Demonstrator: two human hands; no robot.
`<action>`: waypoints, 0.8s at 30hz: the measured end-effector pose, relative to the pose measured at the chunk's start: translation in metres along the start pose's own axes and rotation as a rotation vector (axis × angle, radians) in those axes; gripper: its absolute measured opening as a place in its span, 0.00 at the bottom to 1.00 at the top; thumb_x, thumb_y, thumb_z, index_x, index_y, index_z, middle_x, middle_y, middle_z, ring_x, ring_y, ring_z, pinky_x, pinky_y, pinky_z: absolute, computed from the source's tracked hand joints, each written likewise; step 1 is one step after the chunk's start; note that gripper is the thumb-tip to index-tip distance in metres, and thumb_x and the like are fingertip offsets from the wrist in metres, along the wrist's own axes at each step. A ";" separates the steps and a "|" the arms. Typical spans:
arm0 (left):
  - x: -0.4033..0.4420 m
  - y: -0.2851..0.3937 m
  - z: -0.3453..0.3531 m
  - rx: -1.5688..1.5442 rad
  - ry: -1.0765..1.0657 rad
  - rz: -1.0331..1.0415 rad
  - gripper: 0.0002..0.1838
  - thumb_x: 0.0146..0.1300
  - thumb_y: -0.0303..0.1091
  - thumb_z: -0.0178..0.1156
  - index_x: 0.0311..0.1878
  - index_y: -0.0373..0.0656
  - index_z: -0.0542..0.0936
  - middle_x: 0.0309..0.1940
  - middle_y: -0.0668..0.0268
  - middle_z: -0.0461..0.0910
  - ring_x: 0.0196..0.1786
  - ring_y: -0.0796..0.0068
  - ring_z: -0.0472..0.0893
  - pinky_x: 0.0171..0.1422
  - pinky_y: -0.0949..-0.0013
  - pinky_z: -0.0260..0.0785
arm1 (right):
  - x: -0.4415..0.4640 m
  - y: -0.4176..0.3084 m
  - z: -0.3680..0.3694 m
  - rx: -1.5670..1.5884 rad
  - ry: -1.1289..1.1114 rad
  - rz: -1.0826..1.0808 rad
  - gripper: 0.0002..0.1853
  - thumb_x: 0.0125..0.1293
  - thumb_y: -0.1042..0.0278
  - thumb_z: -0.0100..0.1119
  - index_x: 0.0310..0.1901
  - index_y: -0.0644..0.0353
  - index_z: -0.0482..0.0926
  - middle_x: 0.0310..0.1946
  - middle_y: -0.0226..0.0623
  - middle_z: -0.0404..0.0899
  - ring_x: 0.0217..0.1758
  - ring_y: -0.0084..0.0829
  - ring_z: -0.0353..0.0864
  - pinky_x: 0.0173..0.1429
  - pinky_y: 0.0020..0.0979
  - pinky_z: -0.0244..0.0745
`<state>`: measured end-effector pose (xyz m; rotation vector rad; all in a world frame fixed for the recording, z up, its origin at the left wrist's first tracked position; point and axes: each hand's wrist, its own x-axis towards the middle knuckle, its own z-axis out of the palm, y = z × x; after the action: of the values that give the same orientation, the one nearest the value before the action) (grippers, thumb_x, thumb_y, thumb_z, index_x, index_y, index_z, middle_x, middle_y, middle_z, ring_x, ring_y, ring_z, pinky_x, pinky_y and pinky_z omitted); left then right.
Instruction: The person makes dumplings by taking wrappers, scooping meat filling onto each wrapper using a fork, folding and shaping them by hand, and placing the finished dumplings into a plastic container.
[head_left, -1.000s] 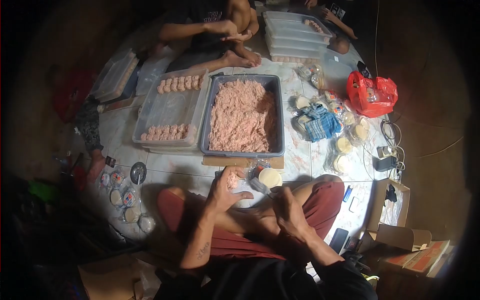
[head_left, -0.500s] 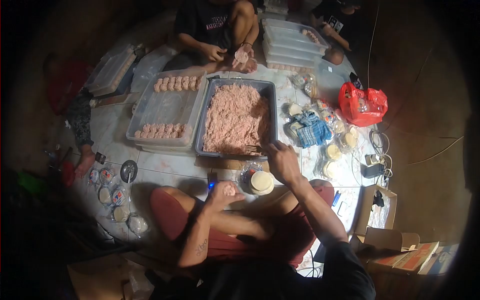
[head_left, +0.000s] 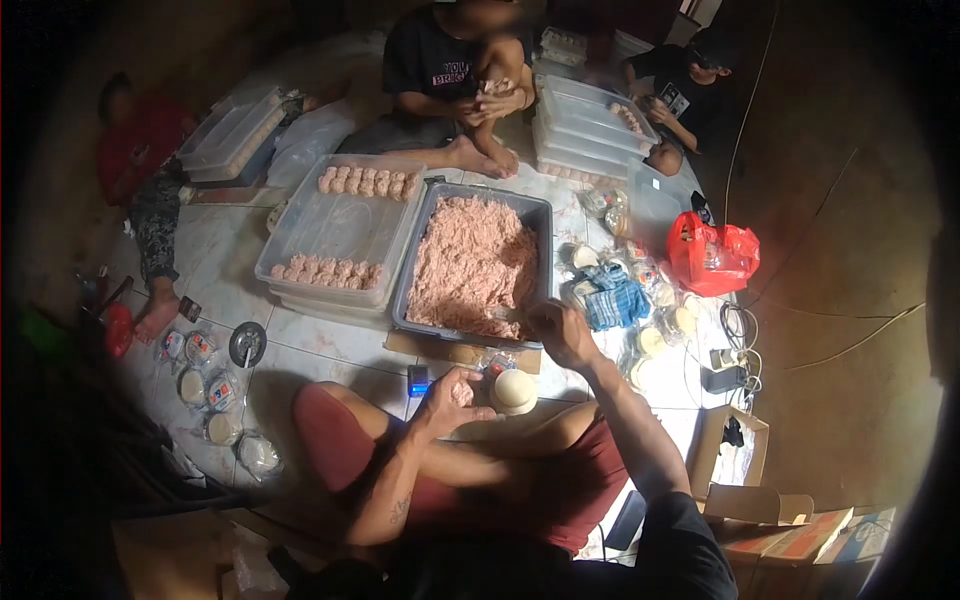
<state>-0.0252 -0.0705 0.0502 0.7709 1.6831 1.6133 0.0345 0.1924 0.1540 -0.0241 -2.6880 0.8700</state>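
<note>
My left hand (head_left: 440,405) is closed around a small dumpling (head_left: 462,393) with pink meat filling showing. It is held over my crossed legs. My right hand (head_left: 566,338) grips a fork (head_left: 505,314), whose tines are in the minced meat (head_left: 465,255) at the near right corner of the grey tub (head_left: 549,230). Between my hands and the tub stands a stack of round pale wrappers (head_left: 514,389). Left of the tub, a clear plastic box (head_left: 335,228) carries two rows of filled dumplings (head_left: 328,270).
A person (head_left: 455,75) sits across the tub, with others at the left and far right. On the right lie a blue cloth (head_left: 608,297), a red plastic bag (head_left: 712,255), wrapper packs and cables. More packs (head_left: 222,390) and a black dish (head_left: 247,343) are at the left.
The view has shifted, so the tub appears lower. My right hand still holds the fork at the meat's near edge. The person opposite has brought both hands together and raised them.
</note>
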 end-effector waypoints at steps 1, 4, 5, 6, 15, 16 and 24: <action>0.001 -0.004 0.001 -0.038 0.046 0.070 0.24 0.50 0.42 0.83 0.43 0.41 0.80 0.30 0.70 0.80 0.34 0.81 0.76 0.42 0.71 0.72 | -0.008 -0.012 -0.003 0.052 -0.021 0.090 0.07 0.67 0.74 0.58 0.40 0.64 0.85 0.37 0.52 0.83 0.42 0.50 0.85 0.51 0.47 0.77; 0.002 0.015 -0.003 -0.050 0.088 0.122 0.18 0.51 0.33 0.82 0.39 0.42 0.81 0.31 0.75 0.78 0.33 0.87 0.73 0.37 0.76 0.68 | -0.035 -0.064 -0.011 0.264 -0.133 0.239 0.09 0.68 0.74 0.61 0.46 0.66 0.85 0.39 0.53 0.83 0.43 0.51 0.85 0.48 0.43 0.78; 0.004 0.014 -0.002 0.083 0.193 0.209 0.15 0.52 0.30 0.80 0.37 0.41 0.82 0.30 0.74 0.81 0.32 0.84 0.76 0.37 0.73 0.70 | -0.045 -0.074 -0.005 0.286 -0.136 0.175 0.10 0.67 0.76 0.60 0.48 0.66 0.85 0.40 0.52 0.83 0.43 0.51 0.85 0.48 0.43 0.79; 0.003 0.013 -0.003 0.084 0.199 0.199 0.15 0.52 0.30 0.80 0.37 0.41 0.82 0.30 0.74 0.81 0.32 0.84 0.76 0.37 0.73 0.70 | -0.058 -0.063 0.012 0.199 -0.130 0.009 0.12 0.68 0.77 0.59 0.51 0.65 0.83 0.41 0.53 0.83 0.43 0.54 0.84 0.49 0.44 0.79; -0.002 0.063 -0.004 0.135 0.147 0.242 0.14 0.52 0.26 0.75 0.39 0.39 0.81 0.35 0.64 0.85 0.38 0.78 0.82 0.47 0.71 0.75 | -0.079 -0.122 0.001 0.166 0.061 0.214 0.09 0.65 0.81 0.56 0.45 0.66 0.83 0.39 0.50 0.83 0.43 0.50 0.84 0.47 0.42 0.78; 0.000 0.067 0.004 0.249 0.195 0.248 0.13 0.54 0.25 0.74 0.41 0.39 0.80 0.35 0.65 0.85 0.39 0.77 0.83 0.48 0.71 0.76 | -0.080 -0.124 0.009 0.166 0.066 0.124 0.09 0.65 0.81 0.56 0.44 0.66 0.83 0.39 0.51 0.83 0.42 0.50 0.84 0.47 0.42 0.78; 0.000 0.079 0.005 0.446 0.195 0.257 0.13 0.52 0.26 0.74 0.38 0.40 0.80 0.33 0.65 0.84 0.36 0.75 0.83 0.46 0.67 0.77 | -0.082 -0.122 0.009 0.211 0.098 0.126 0.07 0.63 0.83 0.59 0.42 0.66 0.82 0.35 0.50 0.80 0.38 0.50 0.82 0.41 0.42 0.76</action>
<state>-0.0242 -0.0629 0.1294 1.1145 2.2010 1.5334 0.1191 0.0784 0.1934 -0.1857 -2.5126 1.1560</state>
